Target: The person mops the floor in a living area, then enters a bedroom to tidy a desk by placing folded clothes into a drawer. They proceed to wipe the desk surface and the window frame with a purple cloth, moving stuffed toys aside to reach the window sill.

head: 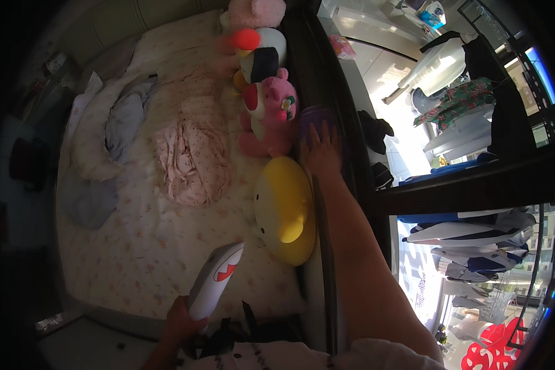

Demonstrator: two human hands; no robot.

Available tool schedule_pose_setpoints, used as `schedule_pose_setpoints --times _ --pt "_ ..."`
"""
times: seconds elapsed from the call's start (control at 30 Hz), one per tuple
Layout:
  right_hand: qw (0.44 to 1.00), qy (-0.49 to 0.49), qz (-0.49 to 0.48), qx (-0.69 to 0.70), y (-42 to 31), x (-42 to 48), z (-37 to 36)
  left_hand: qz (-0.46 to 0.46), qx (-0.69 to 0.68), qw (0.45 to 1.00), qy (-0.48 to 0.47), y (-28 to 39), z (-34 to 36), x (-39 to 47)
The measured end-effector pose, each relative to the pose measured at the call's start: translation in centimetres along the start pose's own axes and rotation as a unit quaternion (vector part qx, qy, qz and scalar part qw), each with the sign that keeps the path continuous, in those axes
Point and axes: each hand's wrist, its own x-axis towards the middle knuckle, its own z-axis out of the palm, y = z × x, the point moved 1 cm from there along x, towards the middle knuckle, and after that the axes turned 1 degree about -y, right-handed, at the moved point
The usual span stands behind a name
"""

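My left hand grips the lower end of a grey-and-white shark toy with a red toothed mouth, held tilted above the bed. Reaching far forward, my right hand lies with spread fingers on a purple ridged object at the bed's edge. Whether the fingers grip it I cannot tell. Just left of it sits a pink bear plush with a flower on its head. Nearer to me, beside my right forearm, rests a yellow-and-white round plush with black eyes.
On the bed lie a bunched pink floral cloth and a grey cloth. A white plush and a fluffy pink plush stand farther along. A dark post crosses at right, before hanging clothes.
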Motion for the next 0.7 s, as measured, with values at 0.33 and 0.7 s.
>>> schedule_pose_setpoints --times 0.33,0.7 --pt "0.999 -0.023 0.030 0.006 0.2 13.6 2.0 -0.062 0.037 0.997 0.011 2.7 -2.8 -5.9" --pt "0.999 0.006 0.051 0.018 0.0 -10.9 -3.8 0.081 0.080 0.993 -0.003 -1.2 -3.7 -6.5"
